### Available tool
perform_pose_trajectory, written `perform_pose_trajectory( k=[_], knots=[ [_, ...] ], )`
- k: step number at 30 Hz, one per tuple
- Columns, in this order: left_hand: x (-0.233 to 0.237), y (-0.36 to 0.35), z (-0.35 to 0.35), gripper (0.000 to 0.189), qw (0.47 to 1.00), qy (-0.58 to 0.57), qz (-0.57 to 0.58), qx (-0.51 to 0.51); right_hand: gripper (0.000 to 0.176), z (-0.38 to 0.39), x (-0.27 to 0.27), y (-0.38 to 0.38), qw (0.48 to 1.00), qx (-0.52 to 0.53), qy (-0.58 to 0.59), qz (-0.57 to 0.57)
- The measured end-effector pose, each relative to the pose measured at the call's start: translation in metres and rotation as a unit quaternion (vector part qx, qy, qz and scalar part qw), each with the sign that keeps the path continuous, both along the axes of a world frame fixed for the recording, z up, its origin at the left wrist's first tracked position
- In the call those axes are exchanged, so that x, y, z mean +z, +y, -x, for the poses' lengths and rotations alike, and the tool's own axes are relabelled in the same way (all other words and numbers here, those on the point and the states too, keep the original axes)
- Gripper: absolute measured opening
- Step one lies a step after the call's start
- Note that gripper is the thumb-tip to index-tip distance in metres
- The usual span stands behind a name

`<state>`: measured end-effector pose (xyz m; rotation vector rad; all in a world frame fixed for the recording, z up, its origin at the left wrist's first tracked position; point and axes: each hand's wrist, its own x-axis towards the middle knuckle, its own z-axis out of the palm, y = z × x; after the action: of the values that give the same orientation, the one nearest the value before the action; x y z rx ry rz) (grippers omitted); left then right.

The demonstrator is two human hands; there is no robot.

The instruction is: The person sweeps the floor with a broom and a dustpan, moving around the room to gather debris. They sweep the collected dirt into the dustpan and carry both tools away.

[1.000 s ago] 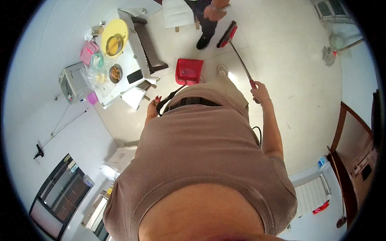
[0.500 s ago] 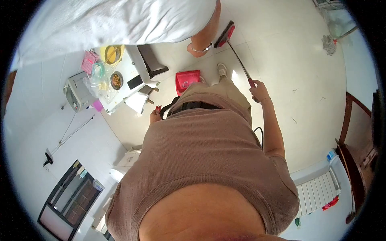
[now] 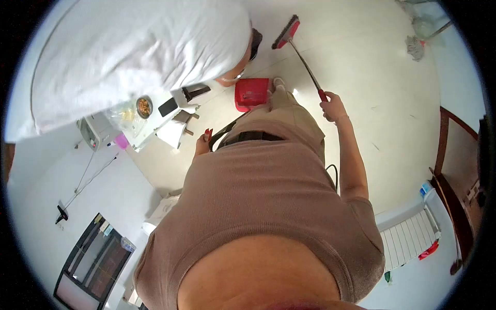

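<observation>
My right hand (image 3: 333,107) is closed round the red grip of a broom (image 3: 305,60). Its thin metal handle slants away to a red and grey head with dark bristles on the floor. Down at my left side, my left hand (image 3: 202,143) is partly hidden by my body, with something red at its fingers. A dark band, apparently a handle, runs from that hand towards a red dustpan (image 3: 251,93). This dustpan is in front of my feet, its near end partly covered by my trousers.
A person in a white top (image 3: 150,46) stands close at the front left, covering part of a table. A bowl of food (image 3: 144,107) and a black phone (image 3: 167,107) are on the table. A stool (image 3: 173,129) stands beside it. A mop (image 3: 415,47) is at far right.
The broom head has moved forward and slightly left. The dustpan has shifted forward and right. The person in white has come nearer and now covers more of the table.
</observation>
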<state>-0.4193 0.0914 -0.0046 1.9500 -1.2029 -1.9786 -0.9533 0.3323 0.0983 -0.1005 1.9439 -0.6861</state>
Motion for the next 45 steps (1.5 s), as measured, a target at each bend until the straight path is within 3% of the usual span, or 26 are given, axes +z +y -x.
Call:
perform_pose_trajectory(
  k=[2, 3, 5, 6, 7, 9, 10, 12, 13, 15, 16, 17, 19, 20, 23, 24, 25, 27, 29, 31, 33, 35, 40, 41, 43, 45],
  knots=[
    [-0.031, 0.006, -0.013, 0.025, 0.997, 0.023, 0.032, 0.065, 0.051, 0.011, 0.002, -0.012, 1.0, 0.007, 0.014, 0.014],
    [-0.015, 0.019, -0.004, 0.025, 0.997, 0.02, 0.03, 0.072, 0.051, 0.017, -0.001, -0.017, 1.0, 0.015, 0.011, 0.012],
    [0.043, 0.038, 0.034, 0.031, 0.969, -0.007, 0.226, -0.102, 0.051, 0.035, -0.009, -0.038, 0.999, 0.03, 0.025, 0.032],
    [0.043, 0.027, 0.039, 0.04, 0.998, -0.031, 0.015, 0.046, 0.05, 0.046, -0.009, -0.052, 0.997, 0.06, 0.043, 0.038],
    [0.042, 0.033, 0.039, 0.048, 0.996, -0.058, 0.066, -0.009, 0.05, 0.056, -0.008, -0.068, 0.996, 0.067, 0.04, 0.041],
    [0.044, 0.045, 0.04, 0.049, 0.992, -0.066, 0.104, -0.003, 0.049, 0.078, -0.01, -0.1, 0.992, 0.094, 0.025, 0.075],
    [0.042, 0.056, 0.043, 0.049, 0.992, -0.072, 0.1, 0.009, 0.049, 0.093, -0.037, -0.114, 0.982, 0.139, 0.084, 0.101],
    [0.046, 0.072, 0.05, 0.05, 0.989, -0.078, 0.03, 0.118, 0.049, 0.12, -0.057, -0.146, 0.973, 0.179, 0.085, 0.116],
    [0.053, 0.081, 0.066, 0.049, 0.972, -0.212, 0.097, 0.007, 0.049, 0.131, -0.058, -0.166, 0.967, 0.201, 0.089, 0.129],
    [0.06, 0.098, 0.093, 0.042, 0.98, -0.148, 0.098, 0.09, 0.043, 0.15, -0.065, -0.21, 0.957, 0.238, 0.108, 0.123],
    [0.032, 0.116, 0.068, 0.034, 0.923, -0.034, 0.38, -0.047, 0.037, 0.156, -0.068, -0.234, 0.948, 0.266, 0.127, 0.118],
    [0.04, 0.112, 0.066, 0.032, 0.942, -0.272, 0.176, -0.084, 0.037, 0.161, -0.068, -0.258, 0.946, 0.275, 0.124, 0.118],
    [0.037, 0.118, 0.08, 0.034, 0.944, -0.307, 0.106, -0.052, 0.047, 0.179, -0.077, -0.307, 0.937, 0.311, 0.073, 0.144],
    [0.085, 0.103, 0.136, 0.035, 0.9, -0.349, 0.15, -0.213, 0.047, 0.182, -0.084, -0.33, 0.933, 0.323, 0.07, 0.145],
    [0.137, 0.093, 0.166, 0.036, 0.928, -0.351, 0.033, -0.119, 0.044, 0.167, -0.095, -0.405, 0.94, 0.307, -0.033, 0.143],
    [0.073, 0.134, 0.095, 0.036, 0.956, -0.265, 0.125, -0.021, 0.041, 0.158, -0.107, -0.437, 0.933, 0.332, -0.03, 0.138],
    [0.148, 0.092, 0.175, 0.039, 0.927, -0.351, 0.093, -0.09, 0.038, 0.159, -0.118, -0.458, 0.925, 0.354, -0.028, 0.135],
    [0.16, 0.09, 0.183, 0.045, 0.922, -0.376, -0.008, -0.094, 0.033, 0.157, -0.135, -0.485, 0.921, 0.373, -0.017, 0.114],
    [0.161, 0.088, 0.179, 0.047, 0.943, -0.33, -0.015, -0.033, 0.031, 0.162, -0.149, -0.502, 0.906, 0.418, -0.001, 0.066],
    [0.157, 0.08, 0.17, 0.047, 0.921, -0.38, -0.039, -0.082, 0.033, 0.171, -0.159, -0.496, 0.928, 0.37, -0.038, 0.032],
    [0.161, 0.062, 0.175, 0.045, 0.933, -0.356, -0.022, -0.053, 0.035, 0.186, -0.16, -0.468, 0.951, 0.29, -0.09, 0.06],
    [0.185, 0.023, 0.209, 0.042, 0.925, -0.368, -0.032, -0.091, 0.037, 0.198, -0.147, -0.418, 0.967, 0.228, -0.095, 0.064],
    [0.173, -0.032, 0.223, 0.04, 0.951, -0.304, -0.006, -0.057, 0.042, 0.215, -0.112, -0.262, 0.989, 0.106, -0.1, -0.002],
    [0.158, -0.033, 0.216, 0.035, 0.945, -0.318, 0.017, -0.075, 0.05, 0.216, -0.099, -0.226, 0.99, 0.079, -0.115, -0.036],
    [0.162, -0.06, 0.228, 0.029, 0.959, -0.281, -0.011, -0.017, 0.055, 0.212, -0.079, -0.159, 0.99, 0.035, -0.13, -0.034],
    [0.124, -0.063, 0.2, 0.024, 0.969, -0.244, 0.034, 0.004, 0.058, 0.199, -0.05, -0.108, 0.987, -0.014, -0.115, -0.107]
  ],
)
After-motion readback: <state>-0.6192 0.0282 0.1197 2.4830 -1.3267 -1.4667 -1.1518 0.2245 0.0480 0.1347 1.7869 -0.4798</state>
